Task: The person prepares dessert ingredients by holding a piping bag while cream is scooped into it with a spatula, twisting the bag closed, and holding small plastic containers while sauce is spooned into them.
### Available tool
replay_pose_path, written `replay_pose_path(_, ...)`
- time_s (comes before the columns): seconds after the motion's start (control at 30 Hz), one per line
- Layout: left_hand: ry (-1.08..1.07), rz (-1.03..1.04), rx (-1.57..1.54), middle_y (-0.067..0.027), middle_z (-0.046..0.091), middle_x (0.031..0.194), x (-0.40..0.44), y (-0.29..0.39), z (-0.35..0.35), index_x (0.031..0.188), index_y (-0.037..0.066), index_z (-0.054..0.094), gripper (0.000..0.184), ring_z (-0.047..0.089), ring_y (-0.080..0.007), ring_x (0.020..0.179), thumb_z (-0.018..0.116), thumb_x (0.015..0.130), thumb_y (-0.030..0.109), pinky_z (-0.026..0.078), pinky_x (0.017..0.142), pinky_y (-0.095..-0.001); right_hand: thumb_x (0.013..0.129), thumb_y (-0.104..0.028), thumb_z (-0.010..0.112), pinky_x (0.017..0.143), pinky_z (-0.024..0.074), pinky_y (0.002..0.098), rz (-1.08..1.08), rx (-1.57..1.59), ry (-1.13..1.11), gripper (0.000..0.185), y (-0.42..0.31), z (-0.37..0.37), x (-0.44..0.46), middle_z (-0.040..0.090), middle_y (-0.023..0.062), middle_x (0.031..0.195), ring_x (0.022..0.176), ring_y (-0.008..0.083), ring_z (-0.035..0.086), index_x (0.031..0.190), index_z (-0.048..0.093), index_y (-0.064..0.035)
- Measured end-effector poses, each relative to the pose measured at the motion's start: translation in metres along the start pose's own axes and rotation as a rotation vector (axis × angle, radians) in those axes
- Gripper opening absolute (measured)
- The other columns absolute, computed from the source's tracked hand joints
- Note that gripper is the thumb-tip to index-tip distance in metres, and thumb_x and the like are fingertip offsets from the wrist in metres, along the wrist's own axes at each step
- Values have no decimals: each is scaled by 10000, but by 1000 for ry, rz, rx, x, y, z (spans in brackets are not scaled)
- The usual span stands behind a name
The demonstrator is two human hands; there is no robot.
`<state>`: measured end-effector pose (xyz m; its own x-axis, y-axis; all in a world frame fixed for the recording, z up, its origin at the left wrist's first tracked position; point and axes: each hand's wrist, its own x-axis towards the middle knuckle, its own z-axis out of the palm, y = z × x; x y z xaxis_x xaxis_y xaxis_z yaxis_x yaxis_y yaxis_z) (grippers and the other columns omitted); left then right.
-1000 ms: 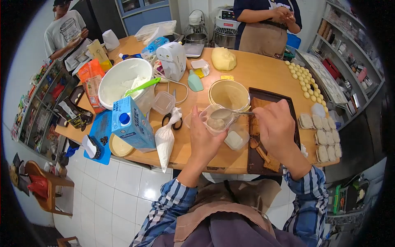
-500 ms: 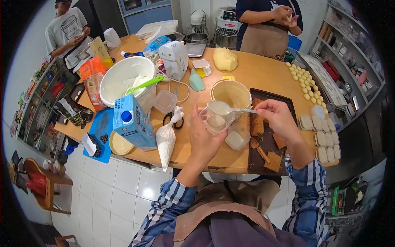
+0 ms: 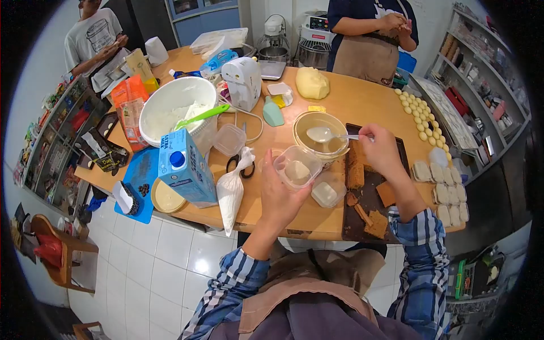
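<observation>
A small clear plastic container (image 3: 297,165) with some pale contents at its bottom is gripped in my left hand (image 3: 279,198), held above the table's front edge. My right hand (image 3: 379,148) pinches the handle of a metal spoon (image 3: 322,135). The spoon's bowl is over the opening of a round cream-coloured tub (image 3: 304,120), which stands just beyond the container. Below my hands, another small clear container (image 3: 328,192) rests on the table. Partly under my right forearm lies a dark baking tray (image 3: 362,229) with brown cake pieces (image 3: 376,224) on it.
To the left stand a white mixing bowl (image 3: 148,116) with a green spatula (image 3: 203,116), a blue milk carton (image 3: 190,170) and a filled piping bag (image 3: 230,198). Dough (image 3: 312,83), dough balls (image 3: 420,118) and filled containers (image 3: 442,192) sit farther off. Two people stand across the table.
My right hand has drawn the spoon away from the small container, back over the tub. The container in my left hand now shows more openly, with nothing over it.
</observation>
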<state>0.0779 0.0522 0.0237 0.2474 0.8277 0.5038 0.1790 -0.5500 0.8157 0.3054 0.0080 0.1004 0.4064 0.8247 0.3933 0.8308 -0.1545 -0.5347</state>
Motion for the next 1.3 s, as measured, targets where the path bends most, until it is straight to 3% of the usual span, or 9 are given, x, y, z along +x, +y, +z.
replay_pose_path(0.07,-13,7,8,-213,458,1177,-7,0,-2,1343,-61,186,970,489,-307,1056,794,619,154,411,899,-392,754,-40,566,687,480,402,-58,-197,36,111,-15,6,-3,613,167,836,793,331,578,848,599,7)
replay_pose_path(0.2,-57,40,60,-201,470,1164,-31,-3,-10,1346,-57,192,959,499,-290,1067,792,623,138,427,900,-372,653,-9,578,690,500,386,-320,-469,78,126,-19,20,-1,601,139,775,854,313,556,776,608,-4)
replay_pose_path(0.4,-146,22,160,-208,477,1162,-57,-14,-17,1345,-61,192,959,501,-310,1075,789,620,137,427,901,-372,603,-40,608,605,481,365,-512,-475,95,63,-21,36,1,577,109,688,767,284,538,660,611,-14)
replay_pose_path(0.7,-179,-18,170,-245,450,1163,-71,-34,-7,1327,-95,205,955,468,-374,1068,795,613,141,390,916,-416,704,-114,652,658,429,372,-512,-387,232,93,-37,-16,-18,577,108,751,762,276,507,712,614,-30)
replay_pose_path(0.83,-205,1,248,-257,396,1201,-71,-29,-9,1321,-87,209,957,408,-388,1123,804,612,153,353,954,-423,688,-55,684,725,433,388,-484,-323,352,176,-54,-67,-52,573,129,834,813,302,526,827,591,-1)
replay_pose_path(1.03,-114,29,231,-232,330,1252,-87,-32,-32,1321,-58,217,1004,338,-359,1190,835,583,227,310,1001,-423,743,40,642,777,444,314,-155,-433,515,233,-43,-133,-141,605,124,1027,889,235,575,972,610,11)
replay_pose_path(1.13,45,196,54,-174,287,1307,-107,-45,-41,1341,-22,227,948,313,-308,1245,792,641,276,263,1056,-425,828,6,589,772,441,270,66,-90,763,192,3,-144,-201,612,84,1029,883,152,561,1018,619,7)
replay_pose_path(1.27,57,256,-131,-173,262,1281,-107,-25,-44,1297,0,289,842,328,-298,1203,790,637,149,316,1020,-415,857,-26,557,756,438,244,604,-99,813,145,52,-139,-269,611,111,1016,877,140,558,974,628,24)
replay_pose_path(1.3,51,271,-139,-171,267,1275,-107,-22,-39,1297,6,292,819,335,-290,1194,778,648,123,336,1005,-408,853,-36,566,759,439,253,617,-100,752,135,63,-133,-283,611,115,1006,880,150,560,955,631,22)
